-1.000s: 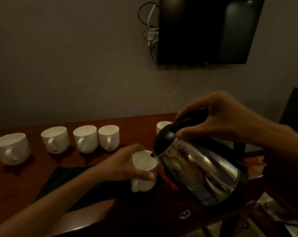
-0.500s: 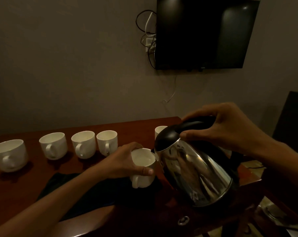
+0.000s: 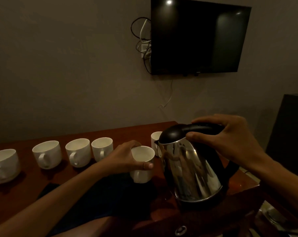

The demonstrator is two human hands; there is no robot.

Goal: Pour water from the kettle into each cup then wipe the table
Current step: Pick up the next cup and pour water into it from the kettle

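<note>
Wooden table (image 3: 16, 194) | 6 cups (image 3: 78, 152) | 1 kettle (image 3: 191, 170), right hand (image 3: 230, 139) gripping | left hand (image 3: 124, 159) gripping cup (image 3: 142, 174)

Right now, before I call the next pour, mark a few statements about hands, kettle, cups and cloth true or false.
1. The left hand grips a white cup. True.
2. The kettle lies on its side. False: the right hand holds it near upright by its handle.
3. A row of four cups stands left of the held cup. True.
4. The dark cloth hangs on the wall. False: it lies on the table, below the held cup.
</note>
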